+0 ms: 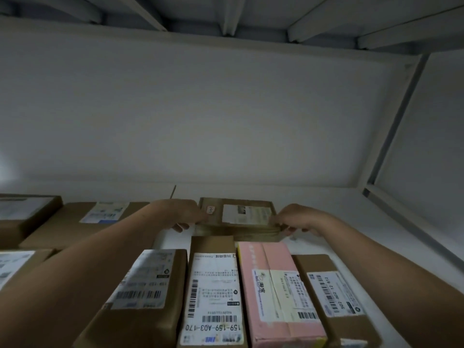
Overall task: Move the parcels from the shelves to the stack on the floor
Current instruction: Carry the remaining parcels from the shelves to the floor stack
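A flat brown cardboard parcel [237, 217] with a white label lies at the back of a white shelf [313, 197]. My left hand [184, 213] grips its left edge and my right hand [296, 218] grips its right edge, with fingers curled under the sides. Both forearms reach over the front row of parcels. In that row a brown parcel [143, 292], a parcel with a long white label [213, 292], a pink parcel [276, 292] and a further brown parcel [334, 297] lie side by side.
More brown parcels [75, 222] lie at the left of the shelf. The shelf above [226, 16] closes the space overhead. A metal upright [396, 121] and a side rail stand at the right. The white back wall is close behind the gripped parcel.
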